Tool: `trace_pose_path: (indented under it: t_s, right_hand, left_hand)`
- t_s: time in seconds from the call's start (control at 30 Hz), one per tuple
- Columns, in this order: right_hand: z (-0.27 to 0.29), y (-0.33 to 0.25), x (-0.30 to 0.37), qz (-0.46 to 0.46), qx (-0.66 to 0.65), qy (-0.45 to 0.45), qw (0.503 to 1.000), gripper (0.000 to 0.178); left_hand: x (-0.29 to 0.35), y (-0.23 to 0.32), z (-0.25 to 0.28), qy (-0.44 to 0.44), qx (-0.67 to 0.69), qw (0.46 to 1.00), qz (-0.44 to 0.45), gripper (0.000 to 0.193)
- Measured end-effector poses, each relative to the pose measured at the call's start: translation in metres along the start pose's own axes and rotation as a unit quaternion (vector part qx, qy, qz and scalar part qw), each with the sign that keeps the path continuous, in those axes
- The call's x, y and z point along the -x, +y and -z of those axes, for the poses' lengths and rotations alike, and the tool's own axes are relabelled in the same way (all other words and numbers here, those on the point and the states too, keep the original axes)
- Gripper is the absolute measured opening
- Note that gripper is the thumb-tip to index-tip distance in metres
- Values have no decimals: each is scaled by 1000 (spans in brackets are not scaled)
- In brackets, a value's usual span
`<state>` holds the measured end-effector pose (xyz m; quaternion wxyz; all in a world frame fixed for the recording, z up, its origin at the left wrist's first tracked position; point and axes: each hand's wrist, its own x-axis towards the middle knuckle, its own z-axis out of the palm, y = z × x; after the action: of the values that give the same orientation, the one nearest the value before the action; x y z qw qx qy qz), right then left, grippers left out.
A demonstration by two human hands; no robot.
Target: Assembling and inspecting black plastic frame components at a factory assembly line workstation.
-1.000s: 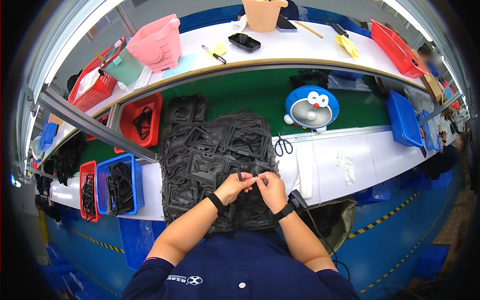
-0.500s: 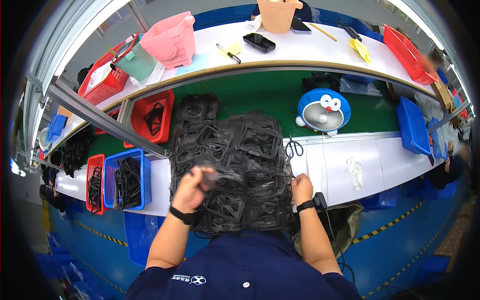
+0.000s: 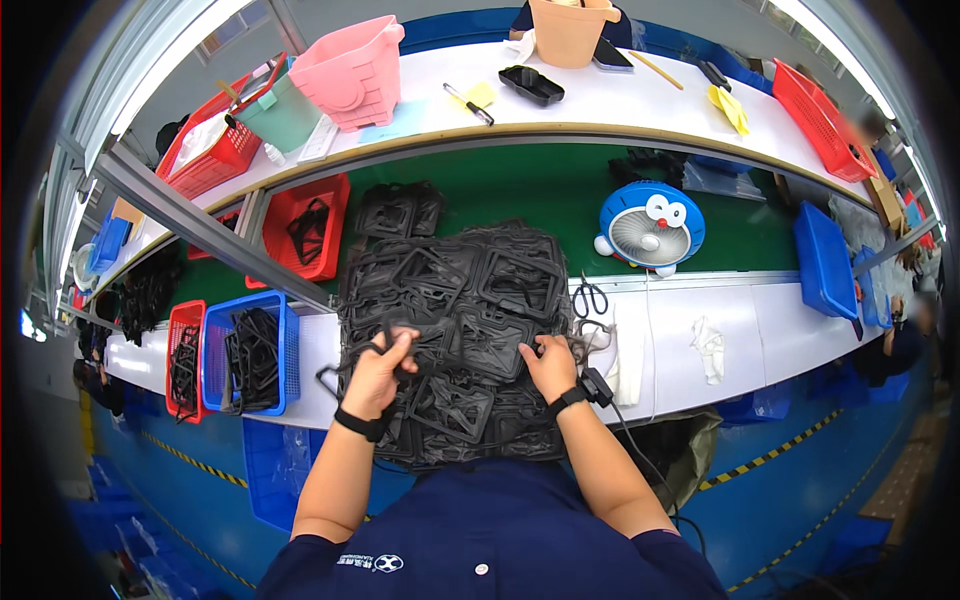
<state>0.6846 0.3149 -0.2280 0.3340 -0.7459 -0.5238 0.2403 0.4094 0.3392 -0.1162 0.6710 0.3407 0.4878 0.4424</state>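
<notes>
The left hand (image 3: 371,380) is holding 1 black frame (image 3: 389,331) over the heap (image 3: 495,345) on the worktop (image 3: 765,345), many seemingly remaining; others (image 3: 252,355) are lying in the left blue basket (image 3: 290,350); the right hand's (image 3: 551,370) grip I cannot tell

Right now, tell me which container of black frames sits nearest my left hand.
The blue basket, standing between the narrow red basket and the frame pile, is closest to your left hand; the red bin sits further back.
</notes>
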Motion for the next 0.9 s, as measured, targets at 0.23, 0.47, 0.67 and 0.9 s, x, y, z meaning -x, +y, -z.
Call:
trace_pose_path:
  t_s: [0.23,0.47,0.67,0.9]
  right_hand:
    - [16,-27,4,-11,-183,-55,982,20]
    - [38,-57,30,41,-228,-58,971,14]
    - [40,-59,36,110,-165,-49,979,10]
    - [18,-15,12,41,-50,13,998,11]
  left_hand:
    - [-17,-21,-63,16,-170,985,-15,36]
    - [-15,-58,-81,-110,-224,966,73,30]
    - [-20,-74,-77,-107,-128,983,76,16]
    - [8,-36,-70,-27,-126,992,-12,13]
